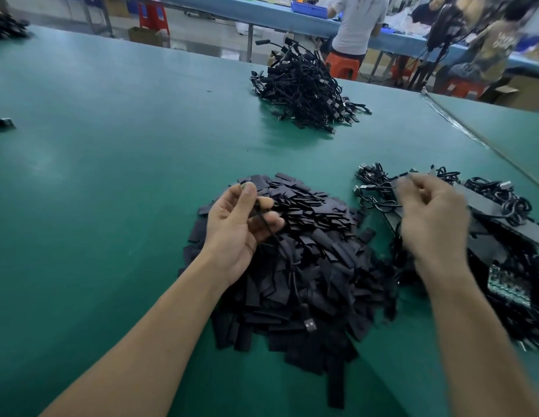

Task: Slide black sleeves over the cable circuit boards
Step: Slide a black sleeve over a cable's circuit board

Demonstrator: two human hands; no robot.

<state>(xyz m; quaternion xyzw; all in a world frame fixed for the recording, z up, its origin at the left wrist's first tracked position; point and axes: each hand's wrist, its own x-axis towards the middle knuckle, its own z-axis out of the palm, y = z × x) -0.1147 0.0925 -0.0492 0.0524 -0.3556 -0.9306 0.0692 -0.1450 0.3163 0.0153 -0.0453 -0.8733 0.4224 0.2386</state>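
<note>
Flanking the sleeve pile (307, 266) lie cable heaps (304, 85).

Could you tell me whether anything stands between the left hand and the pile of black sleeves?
Nothing visible does: the left hand, gripping a thin black cable, is directly over the sleeve pile; only that cable trails across it.

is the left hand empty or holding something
Holding: the left hand curls its fingers round a thin black cable that trails down over the sleeve pile.

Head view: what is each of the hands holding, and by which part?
Left hand pinches a black cable along its cord, well up from its plug. Right hand is motion-blurred; a hold cannot be told.
</note>
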